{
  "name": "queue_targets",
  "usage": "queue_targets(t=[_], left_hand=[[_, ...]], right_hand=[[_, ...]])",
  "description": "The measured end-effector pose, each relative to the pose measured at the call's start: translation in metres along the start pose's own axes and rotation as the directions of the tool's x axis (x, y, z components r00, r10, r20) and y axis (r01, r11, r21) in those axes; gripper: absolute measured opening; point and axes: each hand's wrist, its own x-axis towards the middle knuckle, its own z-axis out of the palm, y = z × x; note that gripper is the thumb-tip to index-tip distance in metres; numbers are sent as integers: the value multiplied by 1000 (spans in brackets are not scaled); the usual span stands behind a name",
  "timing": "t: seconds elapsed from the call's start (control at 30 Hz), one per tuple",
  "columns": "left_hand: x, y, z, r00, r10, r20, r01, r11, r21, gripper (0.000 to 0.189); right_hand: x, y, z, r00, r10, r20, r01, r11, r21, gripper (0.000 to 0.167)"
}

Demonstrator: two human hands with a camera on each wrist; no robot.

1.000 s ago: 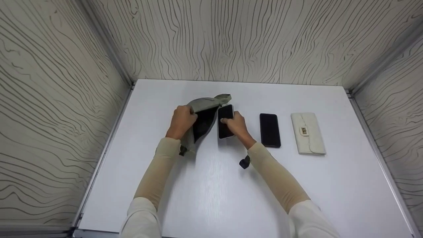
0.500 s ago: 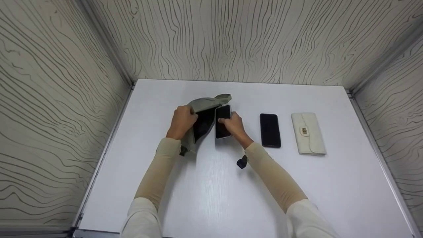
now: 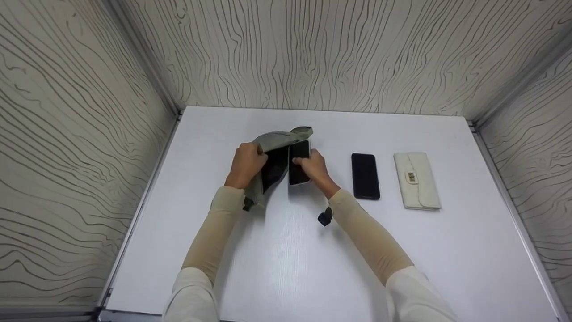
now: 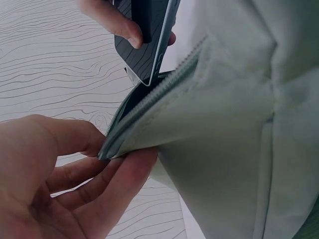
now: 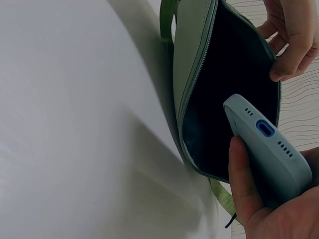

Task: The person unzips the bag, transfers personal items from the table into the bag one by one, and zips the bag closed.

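Observation:
A green zippered bag [image 3: 276, 141] stands on the white table with its mouth gaping toward the right. My left hand [image 3: 247, 162] pinches the zipper edge of that mouth, thumb on one side and fingers on the other in the left wrist view. In my right hand [image 3: 315, 167] is a smartphone [image 3: 298, 174] in a pale blue case, thumb over the dark screen. The phone's far end overlaps the bag's opening; in the right wrist view its charging-port end [image 5: 265, 128] faces the camera before the dark lining [image 5: 232, 64].
A second black smartphone [image 3: 365, 176] lies flat on the table [image 3: 286, 250] to the right. Beyond it lies a cream wallet [image 3: 416, 180] with a metal clasp. Wood-patterned panels [image 3: 286, 53] rise behind and at both sides. A green strap [image 5: 222, 197] hangs by the bag.
My right hand has brought the phone a little leftward and slightly up, closer to the bag's mouth. My left hand has stayed on the bag's edge.

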Motion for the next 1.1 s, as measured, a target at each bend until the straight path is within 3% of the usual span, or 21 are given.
queue_targets(t=[1.1], left_hand=[[0,-1,2,1000,-6,-8,6,1000,8,32]], right_hand=[[3,-8,15,1000,10,3,-10,998,60,54]])
